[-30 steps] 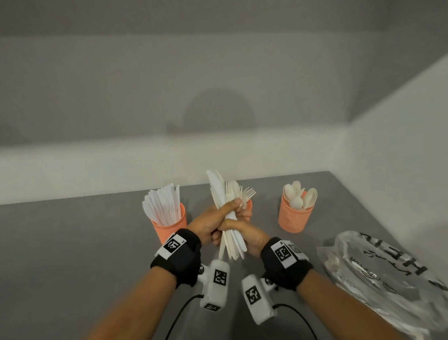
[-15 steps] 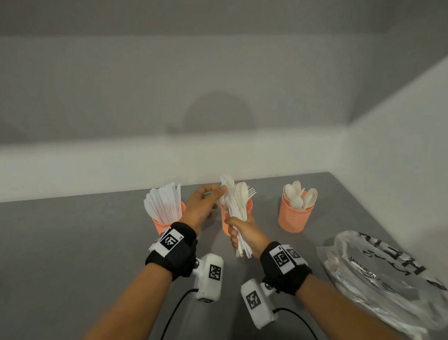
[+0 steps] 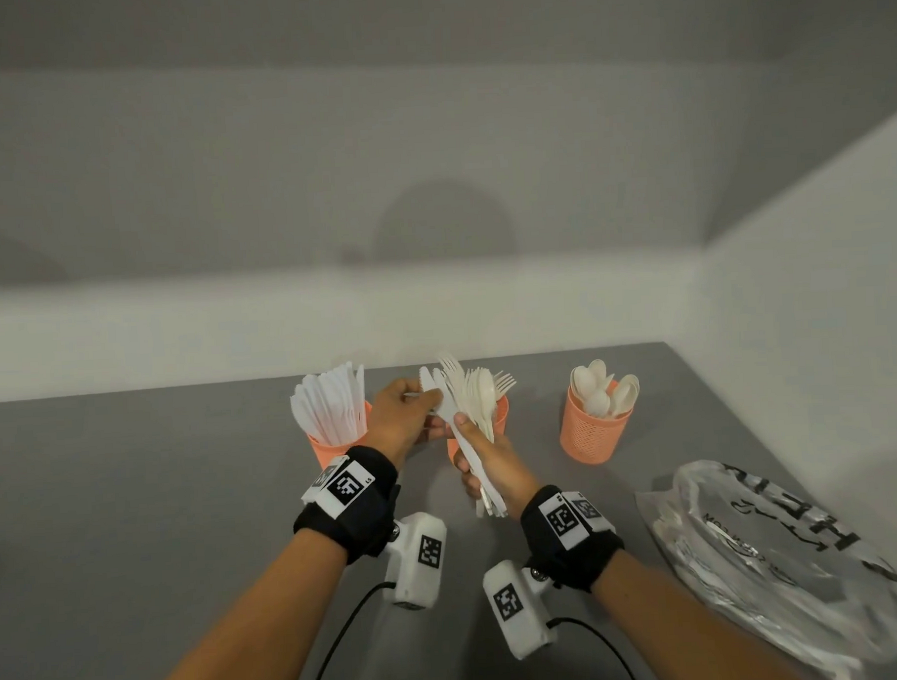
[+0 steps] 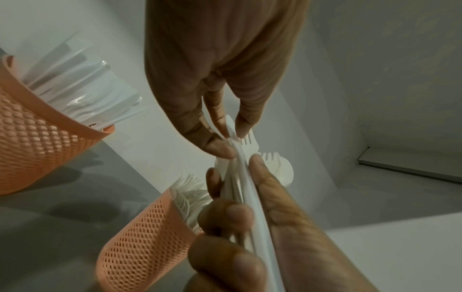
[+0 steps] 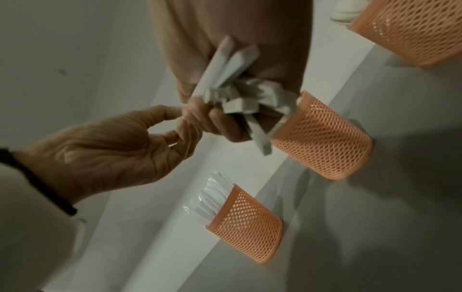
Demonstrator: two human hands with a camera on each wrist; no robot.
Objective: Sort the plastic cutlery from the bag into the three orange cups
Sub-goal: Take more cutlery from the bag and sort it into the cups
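My right hand (image 3: 485, 459) grips a bundle of white plastic cutlery (image 3: 462, 401) upright in front of the middle orange cup (image 3: 501, 417), which holds forks. My left hand (image 3: 431, 407) reaches in from the left and pinches a white knife (image 3: 428, 387) at the top of the bundle. In the left wrist view the left fingertips (image 4: 220, 147) close on the bundle's upper end, above the right hand's thumb. The left orange cup (image 3: 333, 450) is full of knives. The right orange cup (image 3: 594, 433) holds spoons. The right wrist view shows the bundle's handle ends (image 5: 237, 98) in my fist.
The crumpled clear plastic bag (image 3: 774, 546) with black print lies on the grey table (image 3: 135, 507) at the right, near the white side wall. The cups stand in a row close to the back wall. Cables trail from both wrist cameras.
My left hand has slid from the bundle's middle up to its top and now pinches a knife. My right hand has carried the bundle a little forward, toward the middle cup.
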